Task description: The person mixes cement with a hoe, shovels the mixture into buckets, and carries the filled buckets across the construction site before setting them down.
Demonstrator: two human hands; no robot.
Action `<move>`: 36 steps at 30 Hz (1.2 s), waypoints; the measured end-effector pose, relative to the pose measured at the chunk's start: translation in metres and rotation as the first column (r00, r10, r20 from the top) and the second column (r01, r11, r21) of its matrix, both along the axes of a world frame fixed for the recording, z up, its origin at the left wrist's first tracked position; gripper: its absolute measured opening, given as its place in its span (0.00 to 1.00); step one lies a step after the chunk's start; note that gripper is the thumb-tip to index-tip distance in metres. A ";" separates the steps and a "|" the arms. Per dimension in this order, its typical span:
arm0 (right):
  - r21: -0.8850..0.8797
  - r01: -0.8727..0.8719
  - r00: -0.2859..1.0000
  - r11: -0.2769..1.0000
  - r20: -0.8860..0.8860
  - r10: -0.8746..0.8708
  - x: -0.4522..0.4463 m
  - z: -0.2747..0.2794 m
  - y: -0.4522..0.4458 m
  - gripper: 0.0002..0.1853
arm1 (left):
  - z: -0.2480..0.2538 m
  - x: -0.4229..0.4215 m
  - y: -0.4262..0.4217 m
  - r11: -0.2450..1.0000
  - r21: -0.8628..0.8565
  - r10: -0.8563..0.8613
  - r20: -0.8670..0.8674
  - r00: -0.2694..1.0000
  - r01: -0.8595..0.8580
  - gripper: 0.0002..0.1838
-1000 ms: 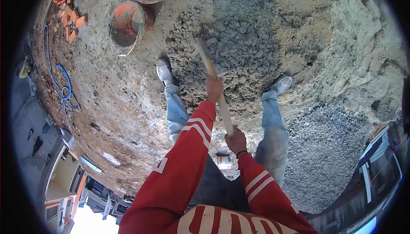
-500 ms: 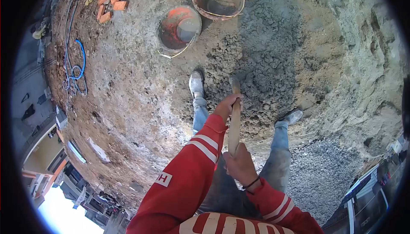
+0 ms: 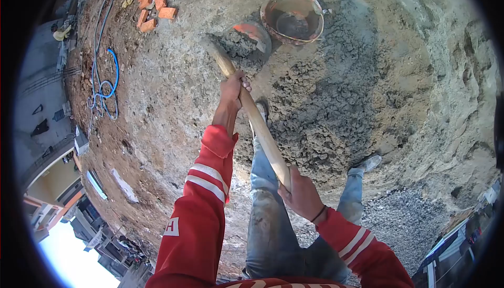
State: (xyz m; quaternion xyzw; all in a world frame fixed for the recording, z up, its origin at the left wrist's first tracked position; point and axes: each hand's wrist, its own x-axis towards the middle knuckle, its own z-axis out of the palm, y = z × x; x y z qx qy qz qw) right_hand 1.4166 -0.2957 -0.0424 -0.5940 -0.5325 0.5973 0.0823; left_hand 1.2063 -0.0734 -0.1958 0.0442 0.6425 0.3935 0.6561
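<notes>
My left hand [image 3: 233,89] is wrapped round the upper part of a pale wooden handle [image 3: 265,137]. Near the handle's lower end, my right hand [image 3: 303,194] grips it too. The far end of the tool carries a heap of wet grey mix [image 3: 234,44] over the nearer bucket [image 3: 263,37], hiding much of the bucket's mouth and the tool's head. A second bucket [image 3: 269,14], upright with some grey residue inside, stands just behind and to the right. Loose wet mix [image 3: 336,104] is spread on the ground between and beyond my feet.
Orange bricks [image 3: 168,13] lie in a pile at the upper left. A blue hose [image 3: 114,70] is coiled on the dirt at the left. Grey gravel [image 3: 404,222] is heaped at the lower right. My shoe [image 3: 371,163] is beside the mix.
The tool has risen from the mix and swung left over the nearer bucket, now carrying a load. My left hand has moved up and left with the handle; both hands have kept hold.
</notes>
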 end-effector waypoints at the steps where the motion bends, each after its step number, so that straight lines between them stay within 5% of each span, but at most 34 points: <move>1: 0.070 -0.044 0.994 0.997 0.100 0.037 0.007 -0.044 -0.005 0.23 | -0.014 0.005 0.003 1.000 0.006 0.019 -0.121 0.992 -0.019 0.03; 5: 0.160 -0.001 0.955 0.987 0.293 -0.046 0.010 -0.175 -0.012 0.22 | -0.085 0.006 0.017 0.997 -0.076 0.001 -0.142 0.990 -0.011 0.04; 8: 0.164 0.054 0.938 0.985 0.329 -0.106 0.004 -0.208 -0.006 0.22 | -0.082 0.009 0.026 0.997 -0.030 0.064 -0.187 0.980 -0.071 0.04; 13: 0.225 0.203 0.960 0.953 0.148 -0.239 -0.007 -0.178 -0.009 0.21 | -0.007 0.022 0.030 0.981 0.165 0.128 -0.130 0.983 -0.106 0.06; 18: 0.283 0.466 0.884 0.838 -0.130 -0.448 0.007 -0.100 -0.010 0.16 | 0.131 0.106 0.036 0.897 0.416 -0.093 -0.158 0.983 0.152 0.03; 21: 0.338 0.506 0.858 0.793 -0.098 -0.505 0.038 -0.069 -0.007 0.13 | 0.156 0.173 0.031 0.822 0.502 -0.207 -0.176 0.962 0.269 0.05; 23: 0.297 0.532 0.840 0.793 -0.067 -0.539 0.065 -0.080 -0.017 0.13 | 0.133 0.218 0.011 0.776 0.540 -0.263 -0.193 0.945 0.326 0.07; 28: 0.049 0.657 0.737 0.752 0.167 -0.655 0.118 -0.149 -0.136 0.16 | -0.033 0.315 -0.137 0.832 0.160 -0.464 -0.323 0.825 0.531 0.09; 30: -0.139 0.666 0.713 0.733 0.406 -0.571 0.121 -0.149 -0.199 0.17 | -0.121 0.328 -0.257 0.695 -0.258 -0.714 -0.354 0.603 0.671 0.15; 33: -0.398 0.623 0.739 0.674 0.582 -0.340 0.129 -0.120 -0.228 0.18 | -0.188 0.319 -0.380 0.497 -0.384 -0.868 -0.226 0.443 0.778 0.10; 34: -0.370 0.605 0.755 0.706 0.549 -0.359 0.138 -0.114 -0.227 0.18 | -0.186 0.321 -0.377 0.489 -0.387 -0.872 -0.220 0.437 0.782 0.10; 36: -0.337 0.579 0.781 0.743 0.491 -0.386 0.147 -0.094 -0.209 0.18 | -0.164 0.310 -0.362 0.652 -0.420 -0.601 0.223 0.768 0.631 0.08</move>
